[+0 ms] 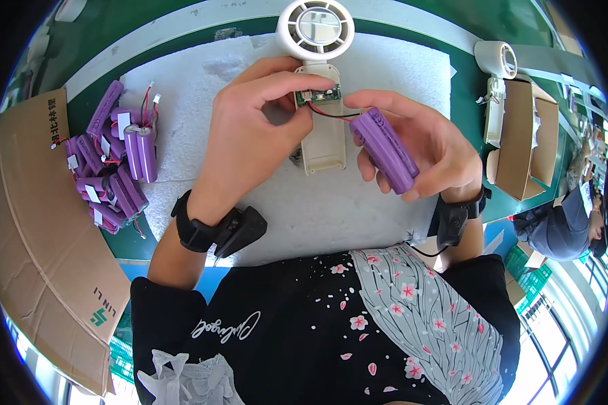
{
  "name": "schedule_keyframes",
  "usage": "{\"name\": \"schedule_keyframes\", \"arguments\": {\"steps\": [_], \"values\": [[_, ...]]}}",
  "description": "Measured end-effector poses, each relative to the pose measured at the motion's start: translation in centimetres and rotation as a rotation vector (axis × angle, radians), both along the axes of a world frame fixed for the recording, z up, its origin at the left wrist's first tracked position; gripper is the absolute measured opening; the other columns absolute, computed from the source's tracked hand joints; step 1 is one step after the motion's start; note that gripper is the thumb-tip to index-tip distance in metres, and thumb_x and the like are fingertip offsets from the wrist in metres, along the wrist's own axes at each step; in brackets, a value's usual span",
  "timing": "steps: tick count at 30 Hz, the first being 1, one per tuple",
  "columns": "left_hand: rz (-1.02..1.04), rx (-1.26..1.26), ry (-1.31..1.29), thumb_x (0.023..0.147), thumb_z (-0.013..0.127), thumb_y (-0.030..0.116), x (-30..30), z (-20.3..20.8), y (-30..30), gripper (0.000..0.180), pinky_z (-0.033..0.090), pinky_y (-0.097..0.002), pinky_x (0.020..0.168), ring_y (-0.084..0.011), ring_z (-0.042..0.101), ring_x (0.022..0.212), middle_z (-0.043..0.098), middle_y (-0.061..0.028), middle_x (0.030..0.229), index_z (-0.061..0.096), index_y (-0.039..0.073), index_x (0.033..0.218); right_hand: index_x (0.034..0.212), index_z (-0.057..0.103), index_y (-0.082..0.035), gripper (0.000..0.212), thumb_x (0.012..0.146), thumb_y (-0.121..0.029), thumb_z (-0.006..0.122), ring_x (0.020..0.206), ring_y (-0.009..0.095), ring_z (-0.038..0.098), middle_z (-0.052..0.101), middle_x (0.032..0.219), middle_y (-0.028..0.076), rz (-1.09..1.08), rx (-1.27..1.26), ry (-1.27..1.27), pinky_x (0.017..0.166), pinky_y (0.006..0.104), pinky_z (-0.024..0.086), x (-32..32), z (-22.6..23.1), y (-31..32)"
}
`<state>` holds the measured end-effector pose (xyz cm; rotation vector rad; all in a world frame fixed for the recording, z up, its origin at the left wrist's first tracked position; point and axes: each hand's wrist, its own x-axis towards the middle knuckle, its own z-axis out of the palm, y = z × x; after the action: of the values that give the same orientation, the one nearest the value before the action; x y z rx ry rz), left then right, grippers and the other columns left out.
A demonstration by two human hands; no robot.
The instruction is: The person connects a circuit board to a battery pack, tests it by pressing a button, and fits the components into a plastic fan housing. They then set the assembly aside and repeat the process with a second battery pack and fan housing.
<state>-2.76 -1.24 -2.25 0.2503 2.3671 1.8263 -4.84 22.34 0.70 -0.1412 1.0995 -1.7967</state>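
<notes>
A cream handheld fan [324, 150] lies with its handle shell opened and its round head pointing away from me. Inside the handle sits a small green circuit board [325, 93]. My left hand [253, 111] grips the handle's left side, index finger across the board's top and thumb below it. In my right hand [429, 138], between fingers and thumb, is a purple battery pack [386, 150], tilted beside the handle. Red and black wires [331, 115] run from the pack to a white connector at the board. My left fingertips partly hide the board, so its seating is unclear.
A white foam sheet [250, 209] lies under the work. Several purple battery packs [108, 162] are heaped at the left, beside a large cardboard sheet [34, 223]. At the right are another fan [496, 67] and an open cardboard box [527, 138]. Another person [557, 226] sits farther right.
</notes>
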Motion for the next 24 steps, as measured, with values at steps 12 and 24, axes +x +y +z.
{"name": "schedule_keyframes", "arguments": {"steps": [12,24], "values": [[-0.025,-0.042,0.06,0.075,0.061,-0.009,-0.2,0.1,-0.4,0.037,0.049,-0.0219,0.072,-0.0106,0.061,0.086,0.06,-0.0098,0.118,0.071,0.007,0.107,0.139,0.037,0.004,0.106,0.047,-0.015,0.087,0.1,0.025,0.062,0.056,0.115,0.013,0.002,0.215,0.055,0.075,0.0302,0.055,-0.6,0.3,0.2],[-0.062,-0.284,0.273,0.069,0.072,-0.003,-0.3,1.0,-0.3,0.035,0.054,-0.0243,0.067,-0.0159,0.067,0.075,0.067,-0.0118,0.106,0.074,0.011,0.102,0.138,0.042,-0.001,0.102,0.047,-0.016,0.085,0.095,0.018,0.058,0.059,0.112,0.01,0.043,0.363,0.572,0.086,0.0292,0.045,0.6,1.5,-0.2]]}}
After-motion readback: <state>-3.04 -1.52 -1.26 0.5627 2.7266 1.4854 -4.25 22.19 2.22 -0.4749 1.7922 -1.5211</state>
